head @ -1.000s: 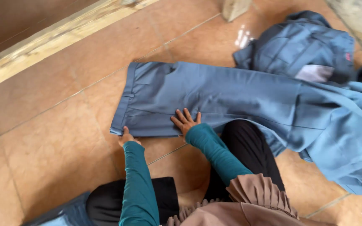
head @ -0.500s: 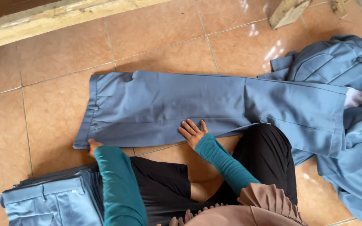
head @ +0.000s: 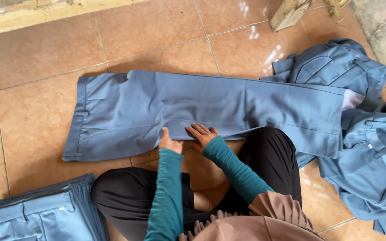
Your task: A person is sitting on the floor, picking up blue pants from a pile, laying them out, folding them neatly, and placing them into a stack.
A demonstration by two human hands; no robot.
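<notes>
Sitting cross-legged on the tiled floor, this person has a pair of blue-grey trousers laid out flat in front of their knees, waistband toward the left, leg hems off to the right where they run up against a crumpled heap of the same blue clothing. Both hands are at the near edge of the trousers, about the middle of the garment. The left hand looks like it's got the near hem of the fabric pinched, thumb up and fingers curled under, though I can't quite see the fingertips. The right hand is lying flat just beside it, fingers spread loosely and pressing on the cloth. My read is they're at the smoothing and lining-up stage, getting the near edge straight before any fold gets made. I'd guess the next move needs the legs brought over toward the waistband, and that calls for keeping the seam edges matched so it doesn't go lopsided. A neat stack of folded trousers in the same colour sits at the lower left by their knee, and a bit of wooden post shows at the top edge.
</notes>
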